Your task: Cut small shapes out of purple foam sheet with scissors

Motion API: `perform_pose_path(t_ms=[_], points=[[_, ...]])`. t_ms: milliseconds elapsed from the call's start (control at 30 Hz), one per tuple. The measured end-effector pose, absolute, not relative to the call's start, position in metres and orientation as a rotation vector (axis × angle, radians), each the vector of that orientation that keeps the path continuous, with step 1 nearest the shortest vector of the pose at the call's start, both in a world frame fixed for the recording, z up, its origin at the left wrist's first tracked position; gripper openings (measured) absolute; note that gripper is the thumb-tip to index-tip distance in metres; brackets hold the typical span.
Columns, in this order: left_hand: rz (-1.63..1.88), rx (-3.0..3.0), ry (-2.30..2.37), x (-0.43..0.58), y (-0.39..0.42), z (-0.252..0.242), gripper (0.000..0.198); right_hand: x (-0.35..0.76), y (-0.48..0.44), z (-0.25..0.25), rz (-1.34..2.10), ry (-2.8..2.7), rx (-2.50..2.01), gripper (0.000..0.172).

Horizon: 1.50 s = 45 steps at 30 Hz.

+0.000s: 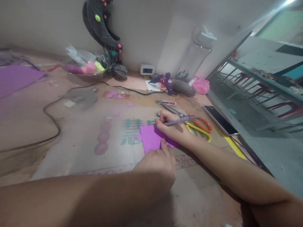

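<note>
A purple paper piece (150, 137) lies on the plastic-covered table (78, 148). My left hand (159, 160) presses on its lower edge, fingers bent and resting on the paper. In my right hand (170, 124) is a pen (181, 120), gripped near the paper's upper edge; the pen's tip is hidden by the fingers. Scissors (200, 130) with orange and yellow handles lie partly behind my right hand. Beyond them sits a small pink cutter (169, 103). A small purple cutout (139, 136) touches the paper's left edge, and several more lie farther back.
At the back stand a glue gun (165, 82), a small digital clock (147, 69), grey yarn (183, 88), a clear bottle (195, 56) and a bowl (82, 69). A phone (220, 119) lies at the right edge. A black cable (53, 116) crosses the left side, near a large purple sheet (17, 78).
</note>
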<state>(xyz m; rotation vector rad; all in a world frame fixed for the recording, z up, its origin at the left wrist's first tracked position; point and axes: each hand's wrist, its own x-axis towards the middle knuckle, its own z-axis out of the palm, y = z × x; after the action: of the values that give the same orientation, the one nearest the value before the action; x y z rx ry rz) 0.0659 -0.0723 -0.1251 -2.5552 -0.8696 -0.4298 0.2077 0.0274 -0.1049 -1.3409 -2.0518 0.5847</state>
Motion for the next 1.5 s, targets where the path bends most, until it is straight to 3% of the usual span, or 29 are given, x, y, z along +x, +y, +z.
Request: perform_pose_path(t_ms=[1500], points=[[-0.426, -2.56, -0.849, 0.0658, -0.0729, -0.1296, 0.042, 0.2132, 0.0301, -0.1068, 0.521, -2.053, -1.33, 0.026]])
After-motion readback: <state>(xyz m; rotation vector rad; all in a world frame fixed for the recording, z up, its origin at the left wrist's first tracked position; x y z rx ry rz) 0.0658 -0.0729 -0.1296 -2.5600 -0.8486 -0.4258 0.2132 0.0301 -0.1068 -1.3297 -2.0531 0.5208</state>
